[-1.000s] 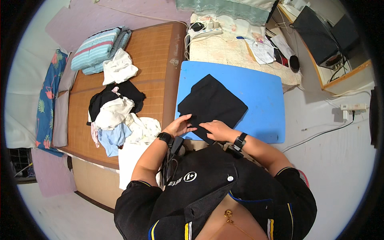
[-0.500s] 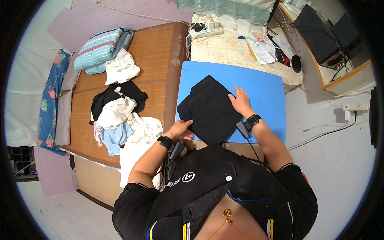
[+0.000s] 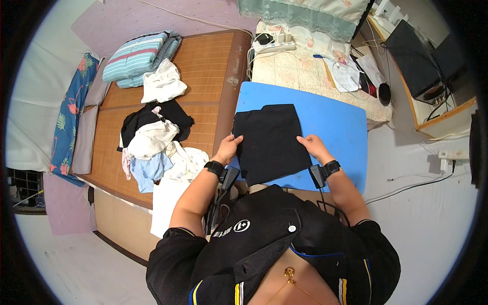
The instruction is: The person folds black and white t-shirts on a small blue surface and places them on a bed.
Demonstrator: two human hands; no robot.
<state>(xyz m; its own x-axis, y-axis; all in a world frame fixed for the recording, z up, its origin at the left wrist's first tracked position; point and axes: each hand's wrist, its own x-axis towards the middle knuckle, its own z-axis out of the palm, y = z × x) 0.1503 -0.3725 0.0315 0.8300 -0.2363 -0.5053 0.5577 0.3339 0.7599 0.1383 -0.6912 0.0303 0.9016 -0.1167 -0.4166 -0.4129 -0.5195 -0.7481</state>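
A folded, four-sided black cloth (image 3: 269, 145) lies at the left edge of the flat blue counter (image 3: 333, 132). The left hand (image 3: 228, 149) pinches its left side, the right hand (image 3: 316, 147) its right (black bands (image 3: 332, 167) on both wrists).

Striped light-blue quilt (image 3: 134, 57): folded, at the far end of the brown bamboo mat (image 3: 203, 66). Grey pillows (image 3: 85, 137): in line along the mat's left edge, beside a blue flamingo-print cloth (image 3: 72, 109). White power strip (image 3: 277, 47): cables attached, resting on a cream patterned cover (image 3: 284, 71). Paper sheets (image 3: 346, 77): to its right. White socket block (image 3: 454, 154): far right, black cable (image 3: 417, 187) plugged in.
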